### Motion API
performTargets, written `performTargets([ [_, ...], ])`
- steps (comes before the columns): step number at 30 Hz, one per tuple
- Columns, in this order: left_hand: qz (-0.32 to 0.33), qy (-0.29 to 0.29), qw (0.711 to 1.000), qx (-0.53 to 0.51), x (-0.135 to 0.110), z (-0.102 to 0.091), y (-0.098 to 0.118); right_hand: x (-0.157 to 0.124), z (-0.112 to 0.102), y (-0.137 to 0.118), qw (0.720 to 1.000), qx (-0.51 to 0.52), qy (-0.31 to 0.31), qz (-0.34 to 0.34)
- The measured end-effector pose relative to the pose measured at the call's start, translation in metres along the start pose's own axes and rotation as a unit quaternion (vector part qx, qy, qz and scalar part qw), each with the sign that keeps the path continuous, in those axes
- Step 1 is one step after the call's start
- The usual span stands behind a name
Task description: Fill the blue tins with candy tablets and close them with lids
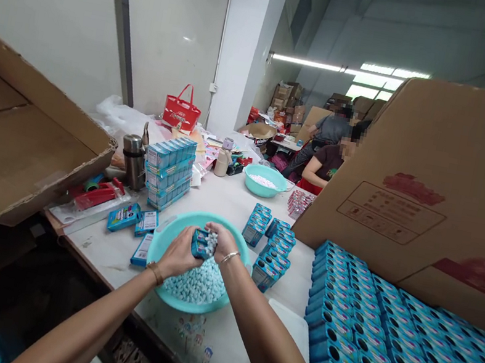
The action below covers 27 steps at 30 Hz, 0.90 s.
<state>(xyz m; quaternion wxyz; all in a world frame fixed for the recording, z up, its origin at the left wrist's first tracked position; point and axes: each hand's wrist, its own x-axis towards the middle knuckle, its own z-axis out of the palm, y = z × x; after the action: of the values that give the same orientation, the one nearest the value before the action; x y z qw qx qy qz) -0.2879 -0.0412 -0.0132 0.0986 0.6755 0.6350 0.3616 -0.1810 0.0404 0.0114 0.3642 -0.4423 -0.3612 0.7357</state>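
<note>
Over a turquoise basin [150, 281], my left hand [178, 251] is closed around a small blue box [199, 243], possibly more than one. Close against the box, my right hand [223, 243] cups a handful of small pale pellets [211, 243] at its open side. Many more of these pellets [196, 283] fill the bottom of the basin. Whether any pellets are inside the box cannot be seen. A few blue boxes [123, 217] lie flat left of the basin. Beyond its right side stand rows of blue boxes [274, 253].
Packed rows of blue boxes [365, 334] fill the right side below a large carton [422, 175]. An open carton [20, 136] juts in at left. Wrapped stacks [168, 171] and a steel flask [133, 162] stand behind. Farther back are another basin [263, 190] and two people.
</note>
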Motion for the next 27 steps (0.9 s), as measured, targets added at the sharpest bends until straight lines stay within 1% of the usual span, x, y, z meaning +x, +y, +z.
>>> performTargets([
  [2,0.002,0.0,1.0,-0.006,0.001,0.001,0.0,0.0,0.002,0.003,1.0,-0.008,0.003,-0.021],
  [6,-0.031,-0.022,0.999,0.001,0.002,0.002,-0.001,-0.001,0.005,0.007,0.998,-0.033,0.005,-0.051],
  [8,-0.036,-0.044,0.998,-0.001,0.001,-0.001,-0.002,-0.002,0.001,0.006,0.997,-0.054,-0.004,-0.059],
  [10,-0.04,-0.055,0.998,-0.01,0.0,-0.007,-0.006,-0.004,-0.012,0.004,0.995,-0.079,-0.017,-0.06],
  [11,-0.049,-0.057,0.997,-0.016,-0.001,-0.01,-0.009,-0.004,-0.022,0.004,0.991,-0.108,-0.016,-0.073],
  [12,-0.062,-0.054,0.996,-0.024,-0.002,-0.014,-0.012,-0.005,-0.032,0.005,0.983,-0.158,-0.009,-0.094],
  [13,-0.082,-0.045,0.995,-0.032,-0.003,-0.017,-0.016,-0.005,-0.042,0.008,0.965,-0.232,-0.004,-0.12],
  [14,-0.106,-0.032,0.993,-0.044,-0.004,-0.021,-0.021,-0.005,-0.05,0.014,0.934,-0.324,-0.01,-0.149],
  [15,-0.129,-0.018,0.99,-0.058,-0.005,-0.023,-0.025,-0.005,-0.055,0.021,0.888,-0.423,-0.037,-0.174],
  [16,-0.149,0.001,0.986,-0.072,-0.006,-0.025,-0.029,-0.004,-0.056,0.03,0.831,-0.514,-0.084,-0.195],
  [17,-0.165,0.024,0.982,-0.085,-0.006,-0.026,-0.032,-0.003,-0.052,0.041,0.772,-0.583,-0.143,-0.211],
  [18,-0.173,0.046,0.979,-0.095,-0.006,-0.026,-0.034,-0.002,-0.045,0.053,0.715,-0.63,-0.2,-0.226],
  [19,-0.177,0.065,0.977,-0.1,-0.006,-0.026,-0.036,0.0,-0.036,0.065,0.666,-0.66,-0.248,-0.244],
  [20,-0.176,0.079,0.976,-0.101,-0.006,-0.025,-0.038,0.002,-0.026,0.075,0.627,-0.679,-0.282,-0.259],
  [21,-0.174,0.086,0.976,-0.1,-0.005,-0.024,-0.039,0.005,-0.016,0.084,0.6,-0.69,-0.304,-0.27],
  [23,-0.172,0.087,0.976,-0.103,-0.004,-0.021,-0.042,0.008,-0.005,0.095,0.562,-0.705,-0.34,-0.269],
  [25,-0.169,0.089,0.975,-0.111,-0.003,-0.018,-0.044,0.007,-0.006,0.095,0.518,-0.717,-0.389,-0.257],
  [27,-0.16,0.085,0.977,-0.11,-0.002,-0.017,-0.047,0.004,-0.017,0.086,0.456,-0.733,-0.441,-0.248],
])
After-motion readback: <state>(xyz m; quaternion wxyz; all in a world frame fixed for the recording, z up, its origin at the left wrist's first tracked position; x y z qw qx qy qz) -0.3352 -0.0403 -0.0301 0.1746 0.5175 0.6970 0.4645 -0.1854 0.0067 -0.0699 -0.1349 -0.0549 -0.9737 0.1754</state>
